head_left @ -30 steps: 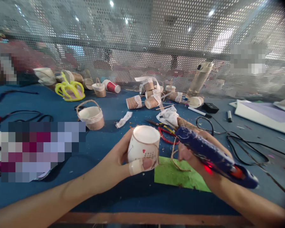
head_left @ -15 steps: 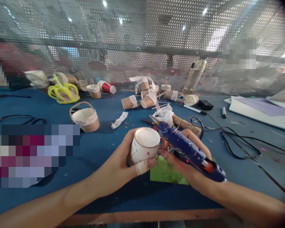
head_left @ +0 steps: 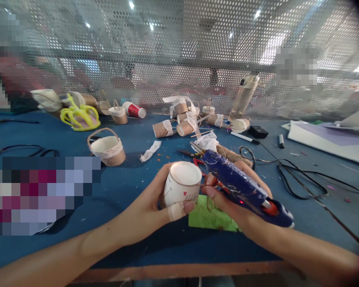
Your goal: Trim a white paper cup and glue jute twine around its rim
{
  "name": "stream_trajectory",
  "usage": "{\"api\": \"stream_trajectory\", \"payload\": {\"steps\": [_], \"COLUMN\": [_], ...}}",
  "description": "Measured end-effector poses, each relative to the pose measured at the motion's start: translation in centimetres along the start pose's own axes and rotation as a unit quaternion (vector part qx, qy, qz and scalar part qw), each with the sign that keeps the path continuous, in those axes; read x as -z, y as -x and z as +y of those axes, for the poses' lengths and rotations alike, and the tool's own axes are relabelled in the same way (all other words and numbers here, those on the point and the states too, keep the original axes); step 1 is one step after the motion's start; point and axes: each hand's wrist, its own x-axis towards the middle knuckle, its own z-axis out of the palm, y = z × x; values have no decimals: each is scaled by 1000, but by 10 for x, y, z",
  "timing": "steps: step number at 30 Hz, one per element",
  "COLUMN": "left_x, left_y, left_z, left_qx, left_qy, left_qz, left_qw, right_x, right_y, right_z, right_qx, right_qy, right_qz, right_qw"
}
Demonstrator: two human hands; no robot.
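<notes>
A white paper cup [head_left: 182, 192] with small printed marks is in my left hand [head_left: 151, 203], its fingers wrapped round the side and a bandage on the thumb. The cup's round white end faces up, and brown twine runs along that end's edge. My right hand [head_left: 231, 205] grips a blue hot glue gun [head_left: 235, 179] whose nozzle points up and left, apart from the cup. Thumb and forefinger of the same hand pinch the twine [head_left: 210, 205] close beside the cup. Under the hands lies a green sheet [head_left: 208, 218].
A twine-wrapped basket [head_left: 115, 155] stands at left, with a lace scrap [head_left: 151, 151] beside it. Several wrapped cups [head_left: 187, 126] lie at the back, near a bottle [head_left: 245, 95]. Black cable [head_left: 302, 195] loops at right. A twine roll [head_left: 227, 153] sits behind the glue gun.
My right hand has shifted slightly right with the glue gun, and a short stretch of twine now shows between cup and fingertips. The cup has turned a little in my left hand.
</notes>
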Motion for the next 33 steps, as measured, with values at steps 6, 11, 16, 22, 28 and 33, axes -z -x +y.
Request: {"api": "stream_trajectory", "payload": {"steps": [6,11,16,22,28,33], "left_x": [0,0,0,1,0,0], "left_y": [1,1,0,1,0,1], "left_z": [2,3,3,1,3,4], "left_qx": [22,43,46,41,37,37], "left_qy": [59,72,91,79,80,95], "left_qz": [-19,-19,-32,-30,-37,-46], "left_qw": [998,996,994,996,995,994], "right_x": [1,4,4,5,4,4], "right_y": [-4,-6,-7,-6,-7,-7], "right_z": [-4,-5,-4,-3,-1,-4], "right_qx": [21,29,27,36,47,42], "right_qy": [18,45,46,47,66,59], "right_qz": [10,-1,2,5,23,21], "right_qw": [1000,999,999,998,996,997]}}
